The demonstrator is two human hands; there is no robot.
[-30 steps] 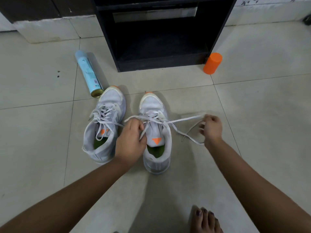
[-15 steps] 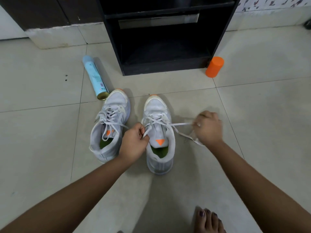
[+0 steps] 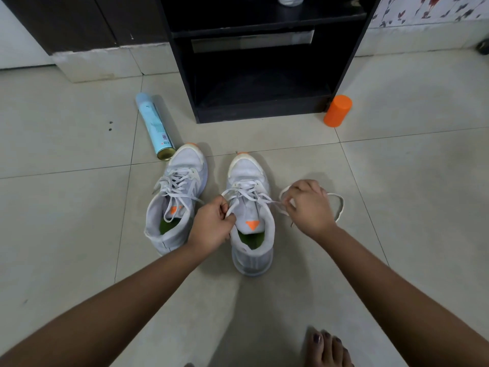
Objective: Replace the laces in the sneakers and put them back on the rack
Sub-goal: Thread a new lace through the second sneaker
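Note:
Two white sneakers with orange toes and green insoles stand side by side on the tiled floor, toes pointing at the rack. The left sneaker is laced, its lace ends loose. On the right sneaker, my left hand pinches one white lace end beside the tongue. My right hand grips the other end of that lace, which loops out on the floor to the right. The black rack stands just beyond the shoes, its lowest shelf bare.
A light blue spray can lies on the floor left of the rack, touching the left sneaker's toe. An orange cylinder stands at the rack's right foot. My bare foot is at the bottom right. A dark cabinet stands at the back left.
My right hand has drawn in toward the right sneaker, and the taut lace now slacks into a loop on the floor. My left hand keeps its pinch. The camera has tilted up.

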